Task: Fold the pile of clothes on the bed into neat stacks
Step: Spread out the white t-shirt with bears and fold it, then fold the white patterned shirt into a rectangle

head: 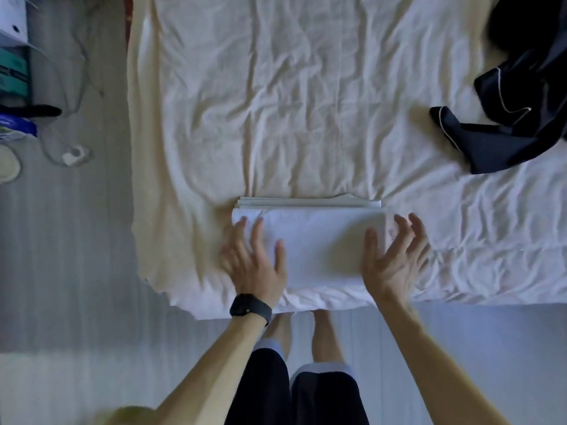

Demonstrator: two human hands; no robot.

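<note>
Lying folded at the near edge of the bed (276, 102), the white garment (310, 240) has the left hand (254, 259) flat on its left end, the right hand (395, 256) seemingly just off its right, both splayed. Lettering on the floor boxes (13, 72) is unreadable.

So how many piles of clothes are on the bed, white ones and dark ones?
White folded pile: 1
Dark blue crumpled heap: 1
Total: 2
How many garments are in each pile cannot be told from here.
</note>
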